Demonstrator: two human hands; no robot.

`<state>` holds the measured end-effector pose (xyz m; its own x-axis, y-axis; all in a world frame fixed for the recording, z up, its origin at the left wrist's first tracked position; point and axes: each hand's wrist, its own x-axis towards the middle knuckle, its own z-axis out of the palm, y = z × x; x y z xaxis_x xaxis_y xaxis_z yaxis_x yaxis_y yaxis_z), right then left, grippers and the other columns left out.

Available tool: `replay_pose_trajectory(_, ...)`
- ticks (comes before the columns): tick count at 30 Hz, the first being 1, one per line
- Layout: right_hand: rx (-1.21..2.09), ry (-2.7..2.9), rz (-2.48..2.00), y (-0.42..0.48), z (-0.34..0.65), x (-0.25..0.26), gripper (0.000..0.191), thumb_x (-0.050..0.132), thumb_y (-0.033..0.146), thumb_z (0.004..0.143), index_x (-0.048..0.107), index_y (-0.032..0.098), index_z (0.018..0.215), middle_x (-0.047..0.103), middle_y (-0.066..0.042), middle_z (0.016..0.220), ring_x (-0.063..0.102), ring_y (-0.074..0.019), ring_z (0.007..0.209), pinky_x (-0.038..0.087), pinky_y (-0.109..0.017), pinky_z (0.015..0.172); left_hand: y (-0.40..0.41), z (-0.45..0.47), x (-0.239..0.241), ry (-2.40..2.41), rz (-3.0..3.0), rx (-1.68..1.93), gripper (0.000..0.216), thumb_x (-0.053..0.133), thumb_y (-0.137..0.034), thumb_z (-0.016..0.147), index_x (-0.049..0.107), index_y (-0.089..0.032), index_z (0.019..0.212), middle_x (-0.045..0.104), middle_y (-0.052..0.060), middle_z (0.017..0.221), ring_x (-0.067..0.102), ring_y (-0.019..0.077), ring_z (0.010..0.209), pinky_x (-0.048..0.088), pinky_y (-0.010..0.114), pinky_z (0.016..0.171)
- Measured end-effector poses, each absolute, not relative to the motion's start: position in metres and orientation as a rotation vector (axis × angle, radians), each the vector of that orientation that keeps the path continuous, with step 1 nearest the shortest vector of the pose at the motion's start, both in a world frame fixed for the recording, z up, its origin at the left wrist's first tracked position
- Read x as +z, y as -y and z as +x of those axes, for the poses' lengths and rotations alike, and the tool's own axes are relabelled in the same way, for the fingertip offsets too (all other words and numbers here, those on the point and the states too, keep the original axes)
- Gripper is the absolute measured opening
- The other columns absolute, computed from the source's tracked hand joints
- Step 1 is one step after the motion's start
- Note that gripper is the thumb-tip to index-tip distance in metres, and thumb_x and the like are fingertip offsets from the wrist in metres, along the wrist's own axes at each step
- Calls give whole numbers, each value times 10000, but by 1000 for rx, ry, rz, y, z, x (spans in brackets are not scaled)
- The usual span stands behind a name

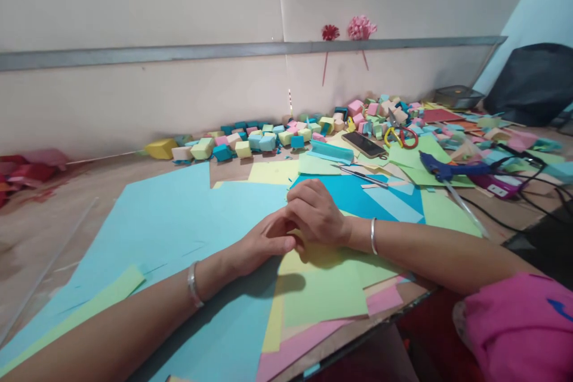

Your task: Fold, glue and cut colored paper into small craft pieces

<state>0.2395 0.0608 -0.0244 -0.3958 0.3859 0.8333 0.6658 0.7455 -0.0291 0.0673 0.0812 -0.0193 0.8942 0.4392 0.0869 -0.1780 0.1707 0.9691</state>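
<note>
My left hand rests on the coloured paper sheets, fingers curled together, its tips tucked under my right hand. My right hand lies over it, fingers bent and closed, resting on a yellow sheet beside a blue sheet. Nothing shows inside either hand. Both wrists carry a silver bangle. A large light-blue sheet spreads to the left under my left forearm.
Many small paper cubes line the wall. A phone, scissors, a blue glue gun with cables and a stapler lie to the right. Two paper flowers hang on the wall. A dark bag sits far right.
</note>
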Motion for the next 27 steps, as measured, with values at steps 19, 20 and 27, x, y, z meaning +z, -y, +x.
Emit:
replay_pose_trajectory(19, 551, 2386, -665, 31, 283, 91, 246, 463, 279, 988, 510, 215, 756, 516, 4, 665, 491, -117, 636, 406, -241, 603, -110, 68, -21, -894, 1402, 959, 329, 665, -433, 807, 720, -140, 947, 612, 16, 720, 515, 74, 560, 378, 189, 481)
replay_pose_trajectory(20, 546, 2407, -652, 42, 287, 87, 284, 500, 328, 974, 500, 215, 714, 488, 14, 608, 471, -114, 592, 388, -241, 563, -111, 68, -21, -890, 1385, 959, 363, 635, -467, 824, 717, -132, 937, 614, 25, 731, 527, 79, 566, 387, 192, 482)
replay_pose_trajectory(27, 455, 1691, -1025, 116, 327, 30, 135, 689, 126, 815, 598, 226, 811, 575, -4, 662, 545, -156, 657, 448, -308, 615, -112, 68, -15, -922, 1371, 920, 396, 720, -359, 736, 669, -155, 1072, 638, 5, 716, 555, 94, 574, 444, 201, 521)
